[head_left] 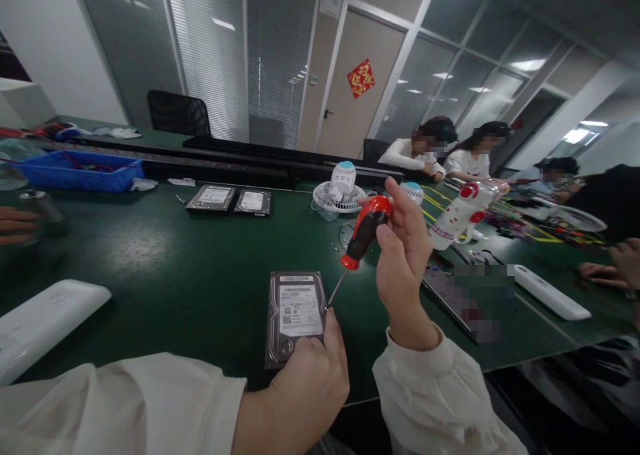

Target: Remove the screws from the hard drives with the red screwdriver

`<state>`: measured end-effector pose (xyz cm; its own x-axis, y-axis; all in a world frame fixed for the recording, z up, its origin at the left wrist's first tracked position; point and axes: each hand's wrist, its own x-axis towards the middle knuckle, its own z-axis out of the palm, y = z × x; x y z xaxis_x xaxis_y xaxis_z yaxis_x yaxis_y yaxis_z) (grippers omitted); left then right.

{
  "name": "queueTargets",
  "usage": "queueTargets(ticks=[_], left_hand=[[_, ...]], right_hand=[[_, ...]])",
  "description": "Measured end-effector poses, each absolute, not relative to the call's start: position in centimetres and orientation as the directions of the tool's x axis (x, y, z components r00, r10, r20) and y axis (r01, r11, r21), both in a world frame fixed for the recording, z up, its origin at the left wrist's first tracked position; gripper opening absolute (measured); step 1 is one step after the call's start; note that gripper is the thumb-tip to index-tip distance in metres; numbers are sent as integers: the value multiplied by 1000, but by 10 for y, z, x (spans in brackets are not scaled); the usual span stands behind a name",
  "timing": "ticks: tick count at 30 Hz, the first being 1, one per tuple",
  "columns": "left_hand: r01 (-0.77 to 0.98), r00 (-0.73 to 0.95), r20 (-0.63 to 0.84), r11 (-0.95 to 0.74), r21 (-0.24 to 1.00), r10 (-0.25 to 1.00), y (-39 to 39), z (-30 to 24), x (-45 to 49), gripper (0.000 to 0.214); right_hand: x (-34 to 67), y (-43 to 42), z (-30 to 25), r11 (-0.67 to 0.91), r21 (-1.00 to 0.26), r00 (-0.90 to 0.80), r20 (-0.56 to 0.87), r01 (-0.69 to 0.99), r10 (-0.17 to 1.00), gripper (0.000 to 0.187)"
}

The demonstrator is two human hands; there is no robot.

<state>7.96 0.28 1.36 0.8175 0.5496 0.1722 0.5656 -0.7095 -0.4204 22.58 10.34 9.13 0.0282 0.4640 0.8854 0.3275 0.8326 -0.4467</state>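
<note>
A hard drive [296, 308] with a white label lies on the green table in front of me. My left hand [317, 375] grips its near right side, fingers curled, the index finger stretched up along the edge to the screwdriver tip. My right hand [405, 248] is closed around the red and black handle of a screwdriver [369, 231]. The screwdriver slants down to the left, its tip at the drive's right edge beside my left index finger. A small shiny bit, perhaps a screw, shows at the tip; I cannot make it out clearly.
Two more hard drives [253, 202] lie farther back, near a blue bin [83, 171]. A white fan [343, 188] and a red-and-white bottle-shaped thing [465, 211] stand behind my right hand. White oblong cases [53, 321] flank me. Other people's hands [17, 225] show at both sides.
</note>
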Motion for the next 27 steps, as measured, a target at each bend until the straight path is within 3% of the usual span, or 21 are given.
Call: queueTargets(ticks=[3, 7, 14, 22, 27], left_hand=[[560, 820, 161, -709, -429, 549, 2, 14, 80, 50], [560, 821, 176, -709, -429, 542, 2, 15, 79, 49], [555, 823, 164, -711, -432, 543, 4, 17, 80, 49], [577, 809, 183, -696, -427, 559, 3, 14, 79, 50], [583, 808, 211, -696, -419, 550, 2, 13, 78, 49]], right_hand=[[224, 103, 93, 823, -421, 22, 894, 381, 447, 43], [223, 104, 98, 826, -325, 64, 940, 460, 335, 44], [225, 103, 95, 836, -420, 49, 900, 353, 432, 41], [219, 101, 98, 848, -408, 61, 909, 338, 413, 47], [219, 101, 97, 865, -433, 59, 899, 255, 433, 37]])
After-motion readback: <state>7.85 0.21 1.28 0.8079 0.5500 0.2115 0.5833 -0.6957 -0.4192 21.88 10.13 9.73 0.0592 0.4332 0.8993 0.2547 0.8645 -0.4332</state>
